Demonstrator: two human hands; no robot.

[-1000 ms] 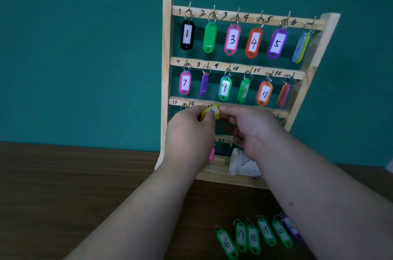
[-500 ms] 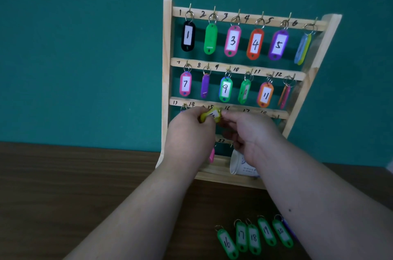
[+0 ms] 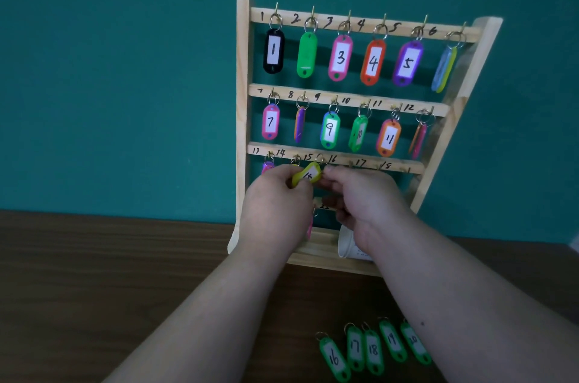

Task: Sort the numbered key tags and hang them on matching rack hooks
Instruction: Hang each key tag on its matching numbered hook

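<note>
Roughly past the halfway mark, judging by the rack (image 3: 242, 100). Top row hung 1 through 6, second row 7 through 12, a few turned edge-on with numbers unreadable. Third row: tags on hooks 13 and 14, both mostly hidden behind the left hand (image 3: 275, 210).

Yellow tag (image 3: 308, 175) up at hook 15 (image 3: 320, 158), tilted, pinched between left thumb and forefinger, ring end toward the rail; number on it blurred, probably 15. Cannot tell whether ring already over the hook.

Right hand (image 3: 366, 200) close beside, fingers curled toward the ring end, tips touching or nearly touching the tag; actual grip hidden, so cannot say whether holding anything.

Hooks 16, 17 and 18 bare as far as visible. Left to hang: five green tags (image 3: 372, 351) lying in a row on the table (image 3: 94, 273) by the right forearm, marked 16, 17, 18, 19 and likely 20; possibly more under the arm.

Lowest rail mostly blocked by both hands; label 22 showing, one pink tag (image 3: 310, 227) dangling near it. On the rack base, a paper cup (image 3: 346, 244) on its side, no part of the job by the look of it.
</note>
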